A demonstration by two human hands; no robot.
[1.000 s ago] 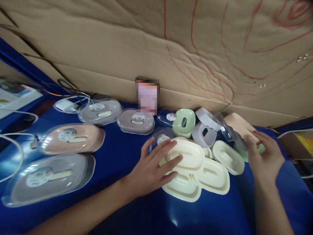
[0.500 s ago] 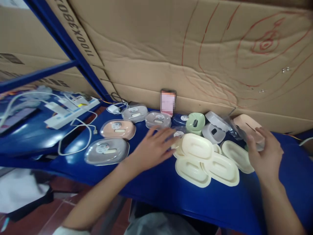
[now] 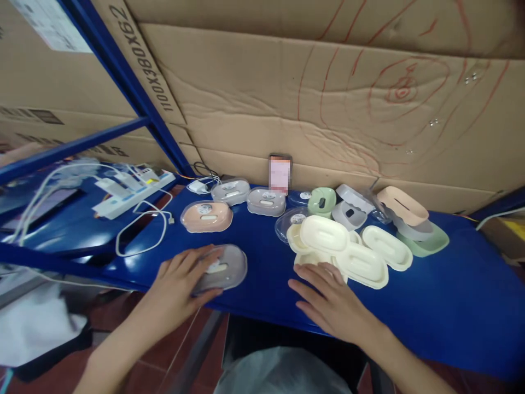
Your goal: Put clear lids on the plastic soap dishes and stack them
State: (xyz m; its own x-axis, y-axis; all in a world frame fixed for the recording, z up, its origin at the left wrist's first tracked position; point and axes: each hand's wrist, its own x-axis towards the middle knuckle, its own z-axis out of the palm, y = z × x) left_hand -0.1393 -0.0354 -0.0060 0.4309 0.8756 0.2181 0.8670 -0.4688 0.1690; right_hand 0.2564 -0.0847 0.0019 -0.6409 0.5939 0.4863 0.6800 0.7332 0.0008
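Observation:
My left hand (image 3: 184,279) is closed around the left side of a grey soap box (image 3: 234,267) with a clear lid, which sits on the blue table near its front edge. The fingers cover part of its label and its pale center strip. My right hand (image 3: 328,298) is open, fingers apart and holding nothing, just in front of a cluster of cream soap trays (image 3: 324,234). It hides part of the nearest tray; whether it touches that tray I cannot tell.
Behind my left hand are a lidded peach box (image 3: 219,219) and two lidded grey ones. A phone (image 3: 280,174) leans on the cardboard. Green (image 3: 322,203), grey and peach (image 3: 404,207) parts lie at the right. A power strip (image 3: 123,197) with white cables is at far left.
My left hand has gone from beside the cream trays to the grey soap box, which has shifted right. My right hand has left the peach part and come leftward to the cream trays.

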